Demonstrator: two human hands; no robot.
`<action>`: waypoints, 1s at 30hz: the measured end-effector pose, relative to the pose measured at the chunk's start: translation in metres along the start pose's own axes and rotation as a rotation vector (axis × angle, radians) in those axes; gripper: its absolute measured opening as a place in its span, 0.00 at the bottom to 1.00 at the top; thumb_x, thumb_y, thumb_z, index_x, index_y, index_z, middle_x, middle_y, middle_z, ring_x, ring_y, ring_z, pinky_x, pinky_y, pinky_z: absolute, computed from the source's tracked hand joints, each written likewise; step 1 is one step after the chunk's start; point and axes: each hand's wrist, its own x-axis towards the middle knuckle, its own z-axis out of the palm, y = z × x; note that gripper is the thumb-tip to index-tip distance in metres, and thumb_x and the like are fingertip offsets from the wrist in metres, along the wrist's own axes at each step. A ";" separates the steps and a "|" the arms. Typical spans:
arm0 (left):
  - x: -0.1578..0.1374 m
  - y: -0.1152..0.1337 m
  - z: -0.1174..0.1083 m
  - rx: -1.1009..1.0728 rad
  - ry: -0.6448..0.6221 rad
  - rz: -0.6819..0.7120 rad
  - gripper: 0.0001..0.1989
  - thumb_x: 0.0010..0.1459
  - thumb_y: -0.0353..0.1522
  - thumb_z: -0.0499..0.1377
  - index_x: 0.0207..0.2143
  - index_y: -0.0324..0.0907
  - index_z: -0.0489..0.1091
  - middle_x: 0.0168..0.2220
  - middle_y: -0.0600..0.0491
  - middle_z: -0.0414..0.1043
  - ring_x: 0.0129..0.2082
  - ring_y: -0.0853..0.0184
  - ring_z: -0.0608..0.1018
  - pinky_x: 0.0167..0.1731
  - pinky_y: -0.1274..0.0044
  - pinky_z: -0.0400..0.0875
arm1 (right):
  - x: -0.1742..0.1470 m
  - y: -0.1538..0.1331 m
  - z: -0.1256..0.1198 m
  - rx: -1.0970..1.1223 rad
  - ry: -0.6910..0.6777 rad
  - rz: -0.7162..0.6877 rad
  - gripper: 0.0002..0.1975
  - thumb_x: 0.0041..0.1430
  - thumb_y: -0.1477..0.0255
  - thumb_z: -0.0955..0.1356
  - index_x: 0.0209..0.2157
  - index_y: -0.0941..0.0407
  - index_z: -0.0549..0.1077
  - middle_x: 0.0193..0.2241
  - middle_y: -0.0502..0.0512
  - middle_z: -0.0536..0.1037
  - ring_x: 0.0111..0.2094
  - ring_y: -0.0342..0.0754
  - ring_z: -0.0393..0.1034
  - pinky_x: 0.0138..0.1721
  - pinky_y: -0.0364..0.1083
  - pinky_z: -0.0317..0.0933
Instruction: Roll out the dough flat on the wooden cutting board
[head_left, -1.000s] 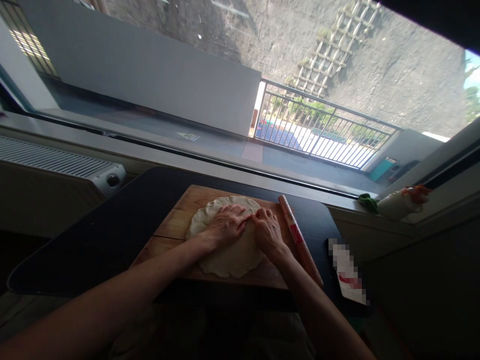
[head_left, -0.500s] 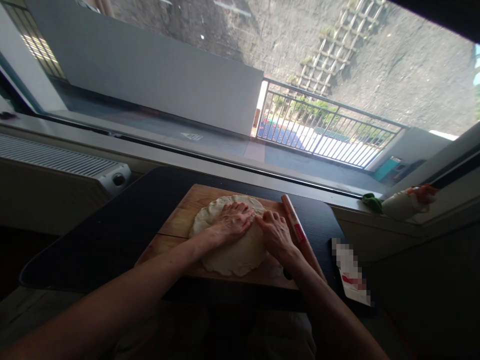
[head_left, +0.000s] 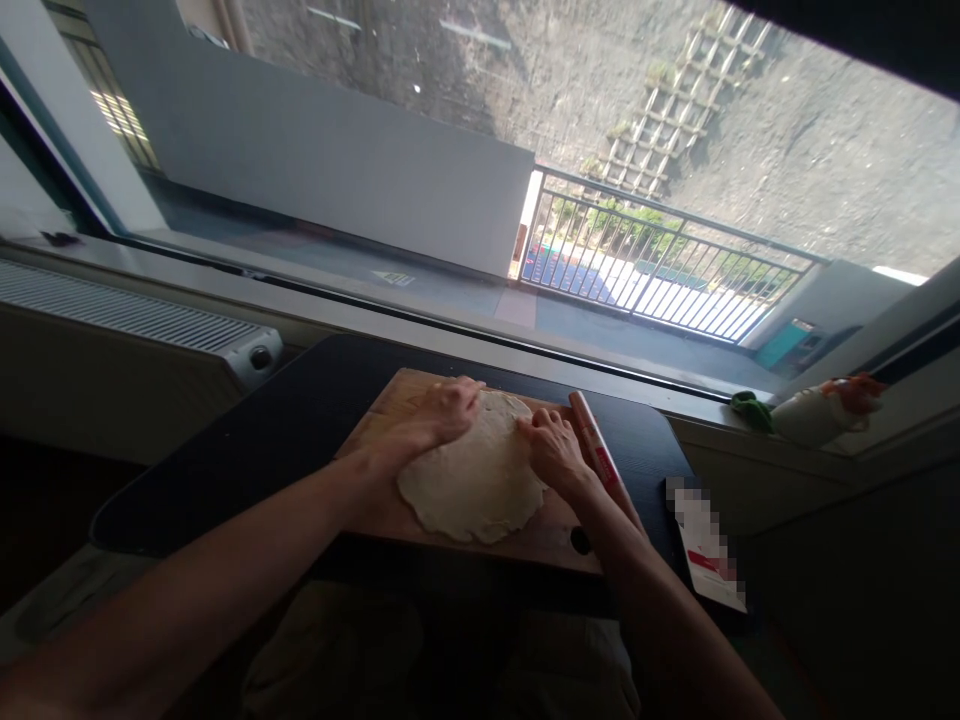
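Note:
A flat, roughly round sheet of dough with an uneven edge lies on a wooden cutting board. My left hand is closed at the far left rim of the dough, its fingers curled and partly hidden behind the knuckles. At the right rim, my right hand has its fingers bent and gripping the edge, with the thumb side over the dough. Just right of that hand, a wooden rolling pin with a red label lies along the board's right side.
The board rests on a dark table with rounded corners. A phone-like flat object, partly blurred out, lies at the right. A radiator stands left, and a white jug and green cloth sit by the window.
My left hand has gone from lying flat on the dough to a curled grip at its far left rim. My right hand stays near the right rim. The view has shifted slightly.

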 end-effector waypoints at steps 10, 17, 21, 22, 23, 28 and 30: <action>0.021 -0.055 -0.027 -0.058 -0.310 -0.374 0.15 0.47 0.43 0.58 0.26 0.41 0.76 0.25 0.51 0.76 0.28 0.65 0.75 0.25 0.80 0.63 | 0.001 0.002 -0.004 0.055 -0.057 -0.076 0.17 0.59 0.78 0.59 0.47 0.53 0.69 0.43 0.58 0.68 0.43 0.50 0.60 0.44 0.47 0.53; 0.026 -0.056 -0.022 -0.133 -0.357 -0.369 0.15 0.42 0.40 0.60 0.30 0.41 0.77 0.28 0.53 0.77 0.27 0.66 0.75 0.24 0.81 0.63 | -0.006 -0.008 0.006 -0.005 0.005 -0.017 0.21 0.62 0.76 0.57 0.55 0.54 0.63 0.46 0.61 0.66 0.45 0.53 0.58 0.45 0.49 0.53; 0.026 -0.059 -0.020 -0.147 -0.352 -0.362 0.13 0.43 0.38 0.59 0.29 0.40 0.77 0.27 0.53 0.77 0.26 0.67 0.75 0.23 0.80 0.64 | -0.004 -0.010 0.011 -0.006 0.014 -0.002 0.20 0.63 0.75 0.56 0.56 0.54 0.61 0.47 0.61 0.65 0.47 0.53 0.57 0.45 0.49 0.54; 0.026 -0.059 -0.020 -0.139 -0.333 -0.352 0.13 0.44 0.38 0.59 0.29 0.41 0.77 0.28 0.53 0.77 0.27 0.66 0.75 0.24 0.80 0.64 | -0.004 -0.009 0.011 -0.007 0.018 0.006 0.20 0.63 0.75 0.56 0.56 0.53 0.61 0.47 0.61 0.65 0.47 0.54 0.56 0.45 0.49 0.53; 0.025 -0.059 -0.019 -0.127 -0.309 -0.336 0.12 0.44 0.38 0.59 0.30 0.42 0.77 0.29 0.53 0.77 0.28 0.66 0.76 0.26 0.80 0.65 | -0.004 -0.008 0.010 -0.006 0.020 0.011 0.20 0.63 0.75 0.56 0.56 0.53 0.61 0.47 0.61 0.64 0.47 0.54 0.56 0.45 0.50 0.53; 0.018 -0.051 -0.025 -0.026 -0.170 -0.271 0.13 0.50 0.38 0.56 0.33 0.43 0.76 0.35 0.49 0.76 0.36 0.60 0.76 0.34 0.75 0.67 | -0.006 -0.002 0.003 0.047 -0.047 -0.036 0.23 0.60 0.77 0.58 0.56 0.51 0.61 0.47 0.58 0.65 0.46 0.51 0.57 0.45 0.47 0.53; 0.014 -0.038 -0.026 0.011 -0.086 -0.212 0.14 0.55 0.37 0.52 0.38 0.43 0.75 0.42 0.48 0.74 0.42 0.60 0.75 0.41 0.73 0.66 | -0.006 -0.003 0.001 0.051 -0.078 -0.053 0.23 0.60 0.78 0.59 0.56 0.49 0.62 0.47 0.57 0.65 0.46 0.51 0.58 0.45 0.47 0.53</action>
